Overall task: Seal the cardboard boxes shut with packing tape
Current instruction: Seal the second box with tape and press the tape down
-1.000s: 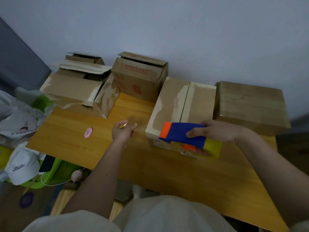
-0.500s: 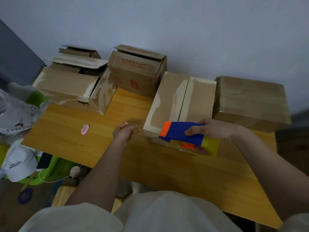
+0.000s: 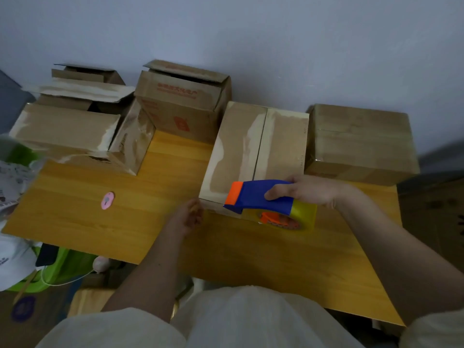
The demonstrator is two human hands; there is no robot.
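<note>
Gripping the blue-and-orange plastic tape dispenser [image 3: 261, 197] in your right hand [image 3: 308, 190] over the closed tan cardboard box [image 3: 258, 146], whose flaps will likely flex, keep your left hand [image 3: 187, 217], loosely curled beside it, steadying a stiff corner.

The left hand [image 3: 187, 217] is seen from the back; its fingers are hidden, so any grip cannot be told. The dispenser [image 3: 261, 197] and right hand [image 3: 310, 190] cover the near edge of the closed box [image 3: 256, 149]. The tape roll [image 3: 288, 219] is half hidden under the dispenser. Red print on the open box [image 3: 180, 106] is too blurred to read. The cap [image 3: 12, 262] is cut off by the left edge. The bench [image 3: 100, 222] near corner lies behind the person's torso.
</note>
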